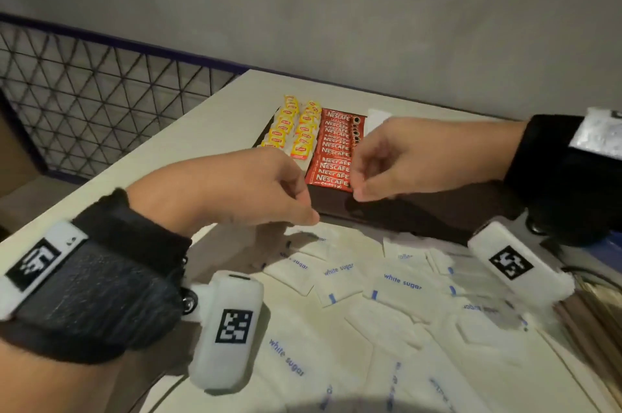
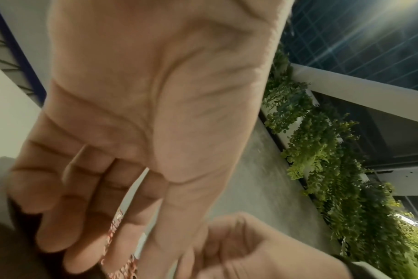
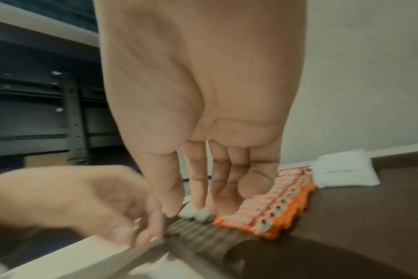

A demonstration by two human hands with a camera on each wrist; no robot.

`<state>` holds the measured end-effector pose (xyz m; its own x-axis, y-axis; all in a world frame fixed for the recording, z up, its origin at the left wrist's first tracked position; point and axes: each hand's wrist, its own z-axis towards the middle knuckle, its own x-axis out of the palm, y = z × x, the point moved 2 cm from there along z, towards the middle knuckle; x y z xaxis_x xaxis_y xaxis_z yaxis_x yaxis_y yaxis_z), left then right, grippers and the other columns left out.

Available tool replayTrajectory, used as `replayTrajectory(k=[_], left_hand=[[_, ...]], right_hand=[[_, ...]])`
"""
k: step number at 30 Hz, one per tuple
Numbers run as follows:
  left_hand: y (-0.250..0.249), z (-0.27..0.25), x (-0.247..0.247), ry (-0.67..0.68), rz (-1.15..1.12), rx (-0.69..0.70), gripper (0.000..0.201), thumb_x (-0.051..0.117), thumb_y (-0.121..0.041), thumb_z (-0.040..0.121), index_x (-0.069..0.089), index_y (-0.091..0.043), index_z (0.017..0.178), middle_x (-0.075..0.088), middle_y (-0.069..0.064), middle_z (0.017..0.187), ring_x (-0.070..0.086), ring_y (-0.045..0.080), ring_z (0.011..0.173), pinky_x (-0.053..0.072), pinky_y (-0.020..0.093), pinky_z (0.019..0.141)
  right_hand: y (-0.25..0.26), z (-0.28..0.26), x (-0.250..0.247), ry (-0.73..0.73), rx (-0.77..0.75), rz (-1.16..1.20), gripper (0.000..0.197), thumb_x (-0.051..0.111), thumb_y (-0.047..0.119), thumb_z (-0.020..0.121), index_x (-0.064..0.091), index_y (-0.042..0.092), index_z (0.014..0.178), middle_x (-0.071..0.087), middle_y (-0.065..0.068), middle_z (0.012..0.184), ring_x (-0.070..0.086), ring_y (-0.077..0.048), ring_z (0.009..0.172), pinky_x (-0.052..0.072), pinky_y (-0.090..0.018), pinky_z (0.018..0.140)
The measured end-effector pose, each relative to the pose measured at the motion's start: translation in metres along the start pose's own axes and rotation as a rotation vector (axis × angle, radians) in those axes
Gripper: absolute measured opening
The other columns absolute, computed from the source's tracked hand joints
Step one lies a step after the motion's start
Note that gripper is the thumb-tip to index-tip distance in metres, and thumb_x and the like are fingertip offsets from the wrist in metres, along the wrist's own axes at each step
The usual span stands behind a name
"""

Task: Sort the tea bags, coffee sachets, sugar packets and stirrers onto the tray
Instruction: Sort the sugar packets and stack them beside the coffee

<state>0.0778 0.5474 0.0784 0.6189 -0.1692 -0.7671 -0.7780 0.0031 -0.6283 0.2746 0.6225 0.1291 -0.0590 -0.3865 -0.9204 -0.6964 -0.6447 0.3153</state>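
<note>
Much of what we see is partly hidden. Our left hand [image 1: 242, 187] and right hand [image 1: 404, 160] hover over the near end of the dark brown tray [image 1: 387, 210], covering part of its surface. Both hands have fingers loosely curled, fingertips close together near the front of the coffee sachets [image 1: 333, 153]. We cannot tell from the head view whether either hand pinches anything, and both wrist views are blurred. In the left wrist view the left palm fills the frame, fingers hanging relaxed with nothing in them. In the right wrist view the right fingertips point down at the sachets' near edge, but contact is unclear.

The tray's long axis runs away from us toward the wall. On it, the red sachets lie in an overlapping row along that axis, each sachet crosswise. Their white lettering reads "NESCAFE". To their left, yellow tea bags [image 1: 292, 129] sit in two rows running the same way; their small red labels are too small to read. A white packet [image 1: 377, 118] lies at the tray's far right corner, partly behind the right hand.

On the pale table [image 1: 208, 129] nearer us, many white sugar packets [image 1: 400, 284] lie scattered at varied angles, printed "white sugar" in blue. Brown stirrers [image 1: 585, 321] are cut off at the right edge.
</note>
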Motion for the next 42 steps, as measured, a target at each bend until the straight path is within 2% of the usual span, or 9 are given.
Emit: replayTrajectory(k=[3,9,14,18,22,26,30,34,42], left_hand=[[0.005,-0.003,-0.008,0.031,0.099,-0.063,0.026,0.076,-0.041,0.088,0.079,-0.017,0.08,0.075,-0.006,0.068,0.063,0.008,0.059,0.049,0.025,0.062],[0.008,-0.014,-0.013,0.209,0.163,-0.203,0.032,0.079,-0.041,0.087,0.08,-0.01,0.08,0.078,0.001,0.068,0.071,0.012,0.059,0.055,0.023,0.058],[-0.002,-0.021,-0.002,0.377,0.219,-0.187,0.037,0.09,-0.042,0.076,0.08,-0.008,0.09,0.081,0.004,0.081,0.075,0.018,0.073,0.063,0.034,0.077],[-0.004,-0.021,0.002,0.366,0.233,-0.154,0.031,0.089,-0.035,0.079,0.076,-0.008,0.088,0.081,0.005,0.081,0.079,0.025,0.081,0.064,0.037,0.077],[-0.004,-0.021,-0.001,0.306,0.178,-0.133,0.025,0.086,-0.033,0.083,0.074,-0.012,0.083,0.074,0.001,0.069,0.073,0.017,0.066,0.06,0.027,0.062],[0.001,-0.021,-0.012,0.206,-0.099,-0.09,0.021,0.077,-0.026,0.092,0.071,-0.009,0.082,0.078,0.007,0.076,0.079,0.026,0.074,0.058,0.028,0.059],[-0.007,-0.025,-0.02,0.097,-0.581,-0.12,0.033,0.075,-0.034,0.094,0.066,-0.003,0.101,0.077,0.02,0.086,0.076,0.033,0.07,0.059,0.032,0.059],[-0.027,-0.024,-0.021,-0.03,-0.876,-0.06,0.05,0.077,-0.036,0.081,0.063,0.002,0.111,0.077,0.021,0.085,0.077,0.037,0.078,0.064,0.03,0.062],[-0.053,0.009,-0.023,-0.344,-1.085,0.055,0.041,0.071,0.014,0.084,0.064,-0.006,0.119,0.076,0.025,0.104,0.076,0.026,0.084,0.064,0.029,0.072]], right_hand=[[0.039,-0.01,0.026,0.074,-0.067,-0.167,0.023,0.074,0.048,0.087,0.071,0.028,0.099,0.07,0.01,0.084,0.061,0.0,0.071,0.05,-0.019,0.065],[0.072,-0.005,0.073,0.041,-0.019,-0.306,0.063,0.066,0.073,0.08,0.058,0.024,0.118,0.053,0.005,0.103,0.055,-0.013,0.089,0.054,-0.034,0.076],[0.079,-0.006,0.083,-0.018,-0.006,-0.248,0.055,0.076,0.063,0.078,0.063,0.022,0.112,0.057,0.007,0.096,0.055,-0.011,0.085,0.054,-0.031,0.075],[0.082,-0.004,0.082,-0.02,-0.009,-0.151,0.037,0.081,0.047,0.08,0.07,0.023,0.107,0.068,0.009,0.092,0.065,-0.01,0.081,0.06,-0.034,0.075],[0.082,-0.006,0.077,-0.039,0.004,-0.076,0.02,0.075,0.03,0.087,0.074,0.021,0.104,0.069,0.01,0.085,0.067,-0.011,0.073,0.058,-0.023,0.064],[0.069,-0.009,0.065,-0.071,0.073,0.195,0.009,0.07,0.015,0.089,0.073,0.017,0.098,0.076,-0.002,0.077,0.075,-0.016,0.066,0.064,-0.037,0.068],[0.058,-0.016,0.043,-0.222,0.031,0.403,0.013,0.07,0.007,0.087,0.074,0.018,0.093,0.065,0.01,0.063,0.07,-0.012,0.061,0.062,-0.035,0.064],[0.055,-0.018,0.02,-0.395,-0.106,0.402,0.005,0.069,0.015,0.089,0.074,0.017,0.09,0.069,-0.013,0.077,0.054,-0.016,0.062,0.054,-0.047,0.064],[0.024,-0.03,-0.016,-0.649,-0.05,0.579,0.025,0.076,0.03,0.087,0.074,0.031,0.112,0.069,0.012,0.102,0.064,-0.001,0.091,0.052,-0.017,0.077]])
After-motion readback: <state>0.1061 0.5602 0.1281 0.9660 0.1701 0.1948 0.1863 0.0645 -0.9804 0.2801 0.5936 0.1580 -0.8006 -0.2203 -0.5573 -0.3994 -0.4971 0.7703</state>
